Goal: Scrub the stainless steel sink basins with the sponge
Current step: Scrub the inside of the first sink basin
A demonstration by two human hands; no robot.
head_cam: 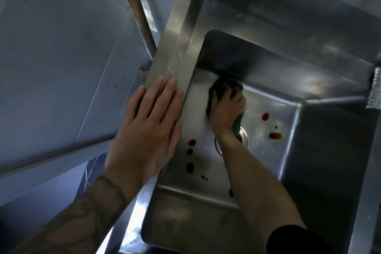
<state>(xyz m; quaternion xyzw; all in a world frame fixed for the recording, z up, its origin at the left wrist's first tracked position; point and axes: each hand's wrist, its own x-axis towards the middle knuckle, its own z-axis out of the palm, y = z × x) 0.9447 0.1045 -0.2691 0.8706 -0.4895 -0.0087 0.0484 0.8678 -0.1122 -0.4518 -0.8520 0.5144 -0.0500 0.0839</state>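
A stainless steel sink basin [321,150] fills the middle and right of the head view. My right hand [226,109] is down inside it, gripping a dark green sponge [219,88] and pressing it on the basin floor near the far wall. My left hand [152,128] lies flat, fingers spread, on the sink's left rim [175,55]. Several dark brown stain spots [190,152] dot the basin floor to the left of my arm, and more brown spots [275,135] lie to the right. My wrist partly hides the round drain [243,136].
A steel wall panel [61,57] rises left of the sink. A tan pole [136,8] runs diagonally behind the rim. The backsplash [309,2] stands beyond the basin. A strip of silver tape [375,90] is at the right edge.
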